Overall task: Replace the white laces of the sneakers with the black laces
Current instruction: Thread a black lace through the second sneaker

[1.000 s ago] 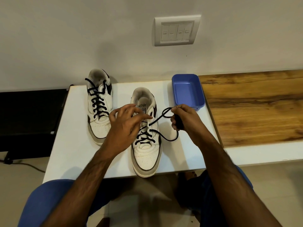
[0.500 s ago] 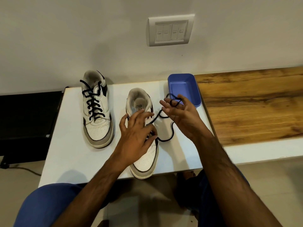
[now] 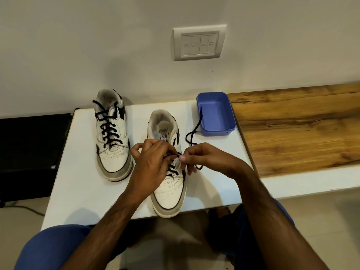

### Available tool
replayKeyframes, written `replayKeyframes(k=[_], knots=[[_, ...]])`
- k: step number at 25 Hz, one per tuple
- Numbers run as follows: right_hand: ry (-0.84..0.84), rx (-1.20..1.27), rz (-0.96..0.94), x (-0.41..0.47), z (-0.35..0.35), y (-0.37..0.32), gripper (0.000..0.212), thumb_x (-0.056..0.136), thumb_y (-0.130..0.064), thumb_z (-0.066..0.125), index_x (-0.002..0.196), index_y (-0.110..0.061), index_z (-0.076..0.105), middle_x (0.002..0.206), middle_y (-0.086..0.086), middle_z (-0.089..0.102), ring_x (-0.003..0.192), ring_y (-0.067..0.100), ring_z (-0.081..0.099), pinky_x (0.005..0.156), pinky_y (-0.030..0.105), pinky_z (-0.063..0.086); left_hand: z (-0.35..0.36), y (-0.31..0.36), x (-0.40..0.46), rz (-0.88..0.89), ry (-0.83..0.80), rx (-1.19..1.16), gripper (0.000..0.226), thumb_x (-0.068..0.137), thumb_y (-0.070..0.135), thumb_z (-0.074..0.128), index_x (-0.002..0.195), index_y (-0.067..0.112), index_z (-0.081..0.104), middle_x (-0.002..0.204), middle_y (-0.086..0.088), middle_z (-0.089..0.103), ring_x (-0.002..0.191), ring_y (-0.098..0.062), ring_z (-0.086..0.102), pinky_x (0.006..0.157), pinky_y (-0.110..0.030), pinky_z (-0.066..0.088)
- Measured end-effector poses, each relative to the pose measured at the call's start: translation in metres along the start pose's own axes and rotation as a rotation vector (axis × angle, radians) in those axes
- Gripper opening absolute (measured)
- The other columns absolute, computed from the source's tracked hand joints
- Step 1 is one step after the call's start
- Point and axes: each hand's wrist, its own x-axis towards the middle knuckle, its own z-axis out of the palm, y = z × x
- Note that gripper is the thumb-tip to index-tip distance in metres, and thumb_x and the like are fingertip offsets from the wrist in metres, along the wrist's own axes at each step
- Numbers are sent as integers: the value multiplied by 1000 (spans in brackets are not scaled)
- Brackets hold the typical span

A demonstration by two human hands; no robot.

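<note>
The black lace [image 3: 191, 136] is pinched by both hands (left hand [image 3: 151, 162], right hand [image 3: 202, 158]) over the nearer sneaker [image 3: 168, 190]; threading the next eyelet is probably called for.

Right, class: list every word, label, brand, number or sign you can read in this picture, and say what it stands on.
Insole label of the right sneaker: printed with a small flag-like emblem and some letters, too small and partly hidden by the left hand to read.
Switch plate on the wall: small marks on the four switches, no text.
Left sneaker, blue tray: no readable text.
</note>
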Motion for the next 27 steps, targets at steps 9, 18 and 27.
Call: replayKeyframes(k=[9, 18, 27], knots=[[322, 798, -241, -6, -16, -10, 36, 107, -27, 38, 76, -13, 52, 58, -3, 30, 53, 12, 26, 53, 28, 23, -4, -6, 1, 82, -82, 75, 16, 93, 26, 58, 107, 31, 64, 106, 16, 61, 113, -14, 54, 96, -35, 18], [18, 264, -35, 8, 23, -20, 34, 106, -31, 46, 79, -11, 50, 61, 1, 33, 52, 11, 25, 51, 27, 19, -20, -4, 10, -14, -64, -404, 41, 86, 20, 72, 126, 23, 68, 108, 11, 70, 104, -10, 66, 93, -52, 47], [431, 1055, -174, 6, -2, -14, 33, 97, -27, 60, 67, -16, 48, 76, 3, 53, 65, 11, 46, 56, 23, 39, -42, -45, 1, 52, -91, -233, 10, 89, 34, 66, 81, 27, 68, 79, 18, 61, 79, -9, 57, 72, -46, 43]])
